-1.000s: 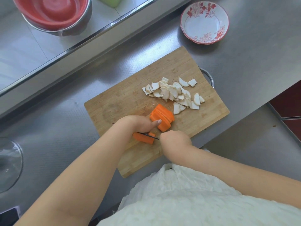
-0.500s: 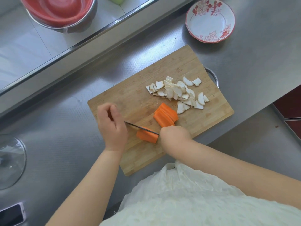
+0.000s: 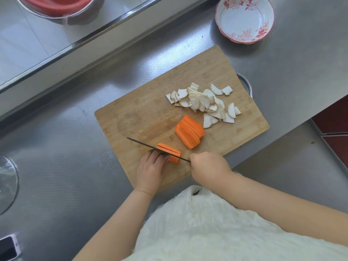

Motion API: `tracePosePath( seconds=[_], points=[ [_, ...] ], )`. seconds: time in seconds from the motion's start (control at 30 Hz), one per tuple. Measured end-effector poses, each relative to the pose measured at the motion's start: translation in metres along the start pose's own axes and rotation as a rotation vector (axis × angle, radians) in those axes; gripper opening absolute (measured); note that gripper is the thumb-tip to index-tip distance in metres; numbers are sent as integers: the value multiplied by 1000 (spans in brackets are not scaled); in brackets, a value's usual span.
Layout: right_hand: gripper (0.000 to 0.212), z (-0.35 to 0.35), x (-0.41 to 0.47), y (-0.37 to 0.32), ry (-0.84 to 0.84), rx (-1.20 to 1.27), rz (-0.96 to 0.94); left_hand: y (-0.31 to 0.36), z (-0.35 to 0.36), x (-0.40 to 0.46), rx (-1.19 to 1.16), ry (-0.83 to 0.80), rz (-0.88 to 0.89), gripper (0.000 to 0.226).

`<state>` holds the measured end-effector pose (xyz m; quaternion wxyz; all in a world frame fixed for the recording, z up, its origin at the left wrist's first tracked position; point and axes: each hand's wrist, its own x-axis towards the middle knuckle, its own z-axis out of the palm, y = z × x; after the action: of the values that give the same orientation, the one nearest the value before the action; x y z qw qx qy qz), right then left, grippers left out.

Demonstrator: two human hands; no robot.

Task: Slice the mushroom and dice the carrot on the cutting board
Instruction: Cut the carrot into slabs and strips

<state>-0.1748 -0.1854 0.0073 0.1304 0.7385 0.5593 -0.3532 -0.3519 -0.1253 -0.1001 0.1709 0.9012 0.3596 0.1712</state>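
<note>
A wooden cutting board (image 3: 146, 117) lies at an angle on a stainless steel counter (image 3: 75, 166), seen from above by the person working at it. Near the board's right corner sits a loose pile of pale mushroom slices (image 3: 204, 104), overlapping one another. Just beside that pile, toward the board's middle, rests a stack of long orange carrot slabs (image 3: 190, 132), leaning together.

Close to the board's near edge lies a smaller carrot piece (image 3: 169, 152), already showing lengthwise cuts. The left hand (image 3: 150, 171) rests on the board with its fingers curled against the near side of this piece, holding it steady. The right hand (image 3: 209, 166) is closed in a fist around the handle of a knife (image 3: 150, 146); the handle itself is hidden inside the hand. The thin dark blade runs leftward from that hand across the top of the small carrot piece, its tip reaching beyond the carrot over bare wood.

Beyond the board's far corner, on the counter, stands a white bowl with red flowers (image 3: 244, 19). At the counter's far left, past a raised steel ledge, a red basin (image 3: 56, 4) sits inside a metal one. A glass lid (image 3: 7, 185) shows at the left edge, and a phone (image 3: 7, 249) at the lower left corner. A white garment (image 3: 216, 228) fills the bottom of the view.
</note>
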Motion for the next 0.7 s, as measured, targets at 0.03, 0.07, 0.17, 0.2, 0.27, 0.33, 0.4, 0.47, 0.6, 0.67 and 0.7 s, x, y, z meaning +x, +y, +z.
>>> tracePosePath(
  seconds=[0.03,0.07,0.17,0.2,0.27,0.33,0.4,0.47,0.6,0.67,0.7],
  points=[
    [16,3,-1,1,-7,7,10,0,2,0,6,6,-2,19],
    [16,4,-2,2,-17,15,19,1,4,0,11,8,-3,20],
    [18,4,-2,3,-26,44,30,3,8,-3,-16,21,1,23],
    [17,4,-2,3,-29,48,30,3,9,-3,-26,28,-3,24],
    [17,3,-1,3,-36,49,29,4,10,-2,-24,30,-12,25],
    [18,4,0,3,-43,50,33,6,11,-2,-14,31,-19,25],
    [18,4,1,4,-47,52,38,6,11,-2,-2,35,-24,25],
    [17,4,1,5,-42,54,38,6,11,-3,13,44,-26,25],
    [15,2,1,5,-48,43,21,6,13,-2,7,95,-31,26],
    [16,1,2,6,-46,46,14,7,14,-4,-1,104,-34,25],
    [17,1,2,6,-46,44,11,7,15,-4,-5,103,-37,24]
  ],
)
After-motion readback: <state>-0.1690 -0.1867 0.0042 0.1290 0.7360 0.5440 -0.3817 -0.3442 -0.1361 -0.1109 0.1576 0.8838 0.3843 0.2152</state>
